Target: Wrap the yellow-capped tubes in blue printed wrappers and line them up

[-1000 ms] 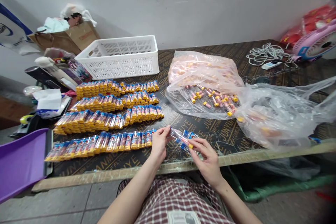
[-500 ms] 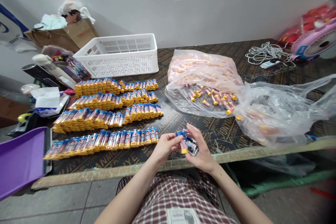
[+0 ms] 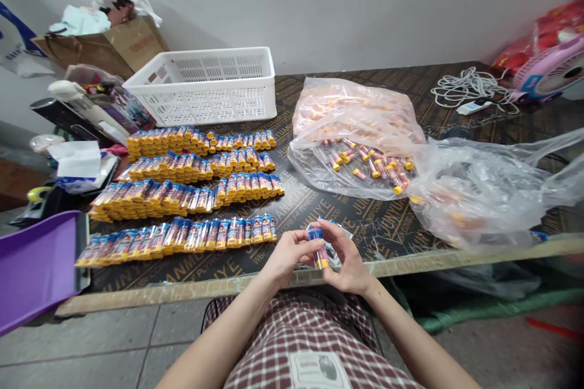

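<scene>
Holding one tube (image 3: 321,257), pinched in left hand (image 3: 286,257), spanned by right hand (image 3: 349,267), in front of the bag (image 3: 351,97); apparently done with the rows (image 3: 235,234) left of it, not yet with loose tubes (image 3: 393,175) inside.

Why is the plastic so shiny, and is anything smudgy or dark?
In the head view, light glints off the clear plastic bag; in that same head view, the pink fan looks blurry near the edge, and the top right corner goes dark; also in the head view, the small print on the tube in the left hand is too soft to read.
</scene>
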The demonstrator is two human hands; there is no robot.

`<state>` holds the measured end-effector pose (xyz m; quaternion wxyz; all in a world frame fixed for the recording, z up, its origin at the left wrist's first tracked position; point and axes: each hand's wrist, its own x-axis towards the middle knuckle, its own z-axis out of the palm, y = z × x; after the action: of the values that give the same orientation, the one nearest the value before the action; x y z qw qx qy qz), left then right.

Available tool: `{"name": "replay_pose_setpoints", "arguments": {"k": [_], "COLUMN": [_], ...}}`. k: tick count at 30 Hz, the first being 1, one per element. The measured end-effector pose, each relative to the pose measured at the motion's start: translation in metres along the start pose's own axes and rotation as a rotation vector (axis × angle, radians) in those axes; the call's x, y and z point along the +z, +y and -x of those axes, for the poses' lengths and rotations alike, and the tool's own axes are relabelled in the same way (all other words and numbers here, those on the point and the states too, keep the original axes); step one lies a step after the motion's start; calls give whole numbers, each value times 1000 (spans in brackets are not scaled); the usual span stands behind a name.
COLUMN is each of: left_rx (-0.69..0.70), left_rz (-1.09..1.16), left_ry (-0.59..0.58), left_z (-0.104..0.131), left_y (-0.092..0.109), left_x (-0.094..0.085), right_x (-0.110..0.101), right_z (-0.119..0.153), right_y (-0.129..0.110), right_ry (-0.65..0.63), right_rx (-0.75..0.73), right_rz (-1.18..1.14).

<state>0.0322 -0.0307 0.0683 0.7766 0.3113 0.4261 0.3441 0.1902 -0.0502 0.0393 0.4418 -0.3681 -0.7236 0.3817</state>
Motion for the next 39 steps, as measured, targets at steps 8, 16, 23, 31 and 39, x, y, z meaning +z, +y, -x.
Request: {"name": "replay_pose_setpoints", "arguments": {"k": [8,16,23,31,39], "left_rx": [16,243,81,326,264], "left_rz": [27,-434,-1590,-1515,-1326], "left_ry": [-4,374,756,691,261], "left_z": [2,0,9,2,-49], "left_y": [-2,21,49,30,-35], "left_x": [2,-42,-92,-63,-16], "right_x": [2,31,85,51,-123], "right_z": [0,-19,-43,-44,-59], "right_y": [-3,22,53,33,91], "right_ry": [31,-33,-106,-19,421], "right_rx": [6,212,516,259,494], "right_rz": [-65,-263,-509,-141,946]}}
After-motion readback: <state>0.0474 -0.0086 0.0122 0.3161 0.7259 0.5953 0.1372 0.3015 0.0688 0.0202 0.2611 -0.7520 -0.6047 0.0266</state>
